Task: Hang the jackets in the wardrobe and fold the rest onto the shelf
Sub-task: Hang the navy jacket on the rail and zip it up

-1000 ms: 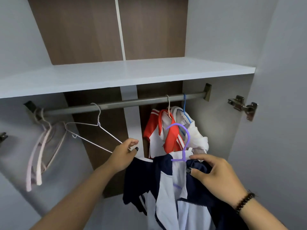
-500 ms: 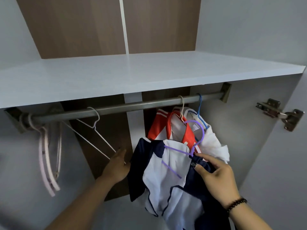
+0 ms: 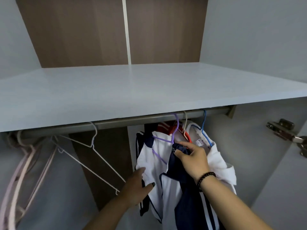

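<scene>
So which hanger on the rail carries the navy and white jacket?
The purple hanger, leftmost of the three loaded ones. The cream hanger and blue hanger to its right hold other garments; the white wire hanger hangs bare.

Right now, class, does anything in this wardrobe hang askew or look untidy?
Yes. The navy and white jacket sits lopsided on its purple hanger: the navy collar is bunched under the right hand. An empty white wire hanger tilts steeply on the rail.

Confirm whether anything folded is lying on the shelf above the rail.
No. The shelf shows only bare pale surface, while the navy and white jacket hangs below on the purple hanger.
</scene>
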{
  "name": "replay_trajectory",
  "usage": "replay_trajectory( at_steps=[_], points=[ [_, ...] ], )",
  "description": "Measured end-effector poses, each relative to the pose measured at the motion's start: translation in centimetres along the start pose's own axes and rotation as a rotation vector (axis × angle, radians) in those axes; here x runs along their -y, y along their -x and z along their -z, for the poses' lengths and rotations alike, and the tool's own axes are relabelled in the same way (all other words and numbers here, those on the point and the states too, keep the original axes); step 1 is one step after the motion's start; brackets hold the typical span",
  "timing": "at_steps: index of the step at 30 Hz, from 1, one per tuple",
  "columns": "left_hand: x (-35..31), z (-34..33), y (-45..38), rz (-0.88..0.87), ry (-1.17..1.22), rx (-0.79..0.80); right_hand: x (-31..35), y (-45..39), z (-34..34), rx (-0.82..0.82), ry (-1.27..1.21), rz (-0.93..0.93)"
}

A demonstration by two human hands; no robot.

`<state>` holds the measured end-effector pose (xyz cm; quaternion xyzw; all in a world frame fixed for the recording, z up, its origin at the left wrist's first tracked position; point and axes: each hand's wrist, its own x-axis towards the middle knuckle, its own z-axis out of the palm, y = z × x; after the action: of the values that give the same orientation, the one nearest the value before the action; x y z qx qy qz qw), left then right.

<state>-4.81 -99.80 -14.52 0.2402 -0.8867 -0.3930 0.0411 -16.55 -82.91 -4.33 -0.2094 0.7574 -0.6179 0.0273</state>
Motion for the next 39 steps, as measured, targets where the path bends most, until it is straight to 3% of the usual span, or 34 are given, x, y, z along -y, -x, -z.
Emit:
replay_trajectory(
  at_steps=[5, 8, 16, 21, 25, 31, 36, 39],
  points=[
    [-0.7, -1.4, -3.6, 0.143, 0.227, -0.139, 1.2, -3.1, -0.5, 0.058, -0.082, -0.106],
    [-0.2, -1.6, -4.7, 0.307, 0.332, -0.118, 0.9, -4.5, -0.8, 0.078, -0.088, -0.151],
    [2.0, -2.8, -6.5, 0.486, 0.675, -0.136, -2.0, -5.4, -1.1, 0.102, -0.057, -0.237],
    [3.8, -3.9, -9.7, 0.493, 0.761, -0.123, -2.3, -5.7, -0.6, 0.128, -0.001, -0.19],
    [1.9, -3.4, -9.5, 0.513, 0.726, -0.205, -2.6, -5.9, -0.3, 0.152, 0.066, -0.14],
    [2.5, -4.2, -11.7, 0.462, 0.872, -0.283, -3.3, -6.1, 0.7, 0.202, 0.205, -0.076],
    [1.4, -3.8, -11.6, 0.46, 0.995, -0.174, -3.5, -6.3, 1.0, 0.205, 0.212, -0.058],
    [0.8, -3.8, -11.1, 0.509, 0.926, -0.155, -4.0, -6.5, 1.1, 0.2, 0.195, -0.057]
  ],
)
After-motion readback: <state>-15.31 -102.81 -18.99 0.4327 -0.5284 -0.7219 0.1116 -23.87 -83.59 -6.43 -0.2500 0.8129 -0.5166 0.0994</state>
